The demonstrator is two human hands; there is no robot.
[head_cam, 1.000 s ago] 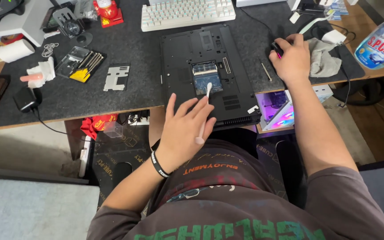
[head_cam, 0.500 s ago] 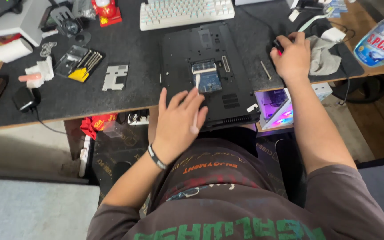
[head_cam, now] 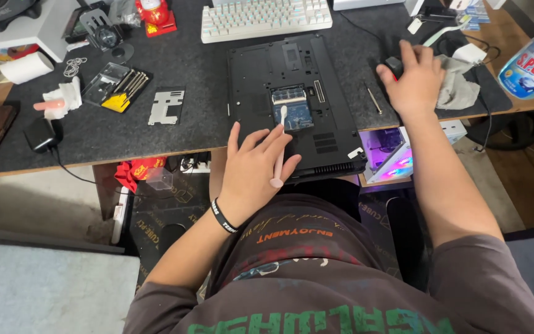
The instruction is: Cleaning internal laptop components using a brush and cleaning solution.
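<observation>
The left hand (head_cam: pixel 256 167) is pinching a cotton swab (head_cam: pixel 279 146) between its fingers, tip touching the exposed memory module (head_cam: pixel 292 109) of the overturned laptop (head_cam: pixel 292 99) on the desk mat (head_cam: pixel 186 130). The right hand (head_cam: pixel 412 77) is resting curled over a black mouse (head_cam: pixel 394 64) beside a grey cloth (head_cam: pixel 458 86).

The left hand (head_cam: pixel 256 167) lies forward, palm down, fingers (head_cam: pixel 267 139) spread. The right hand (head_cam: pixel 414 80) reaches far ahead, fingers seemingly curled downward.
</observation>
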